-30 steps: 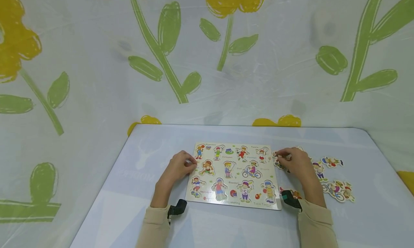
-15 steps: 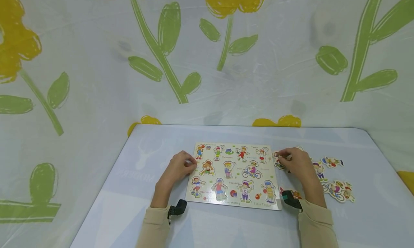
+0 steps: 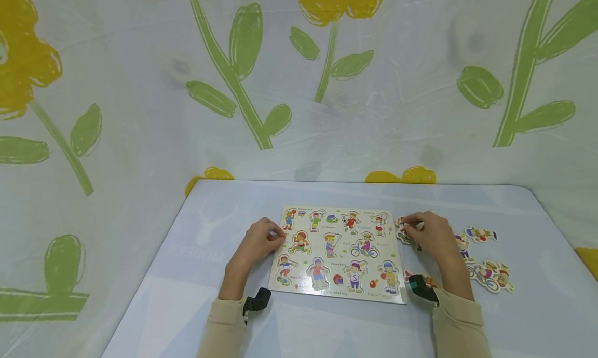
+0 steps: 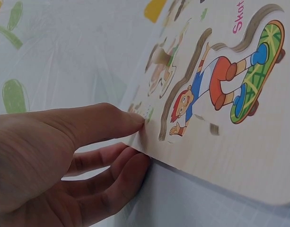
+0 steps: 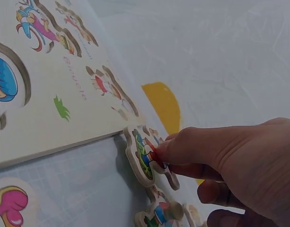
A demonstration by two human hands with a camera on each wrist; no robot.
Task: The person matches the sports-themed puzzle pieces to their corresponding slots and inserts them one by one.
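Note:
A pale puzzle board (image 3: 345, 234) with cut-out recesses showing children at sport lies flat on the table. My left hand (image 3: 256, 242) holds its left edge, thumb (image 4: 128, 122) on top and the other fingers curled at the edge below, near the skateboarder recess (image 4: 215, 82). Beside the board's right edge, my right hand (image 3: 432, 237) pinches a skateboarder puzzle piece (image 5: 144, 156) between thumb and fingers. In the right wrist view this piece is tilted up, close to the board's corner. Another piece (image 5: 156, 215) with a round knob lies just below it.
Several loose puzzle pieces are scattered right of the board, including a cyclist piece (image 3: 483, 276) and a piece lying sideways (image 3: 481, 234). One red-toned piece (image 3: 420, 279) sits partly behind the right wrist camera (image 3: 422, 289). A flowered curtain (image 3: 374, 129) hangs behind the table (image 3: 308, 327).
My right hand has shifted very slightly to the right, and the skateboarder piece shows a little more clearly beside its fingertips. The left hand stays at the board's edge.

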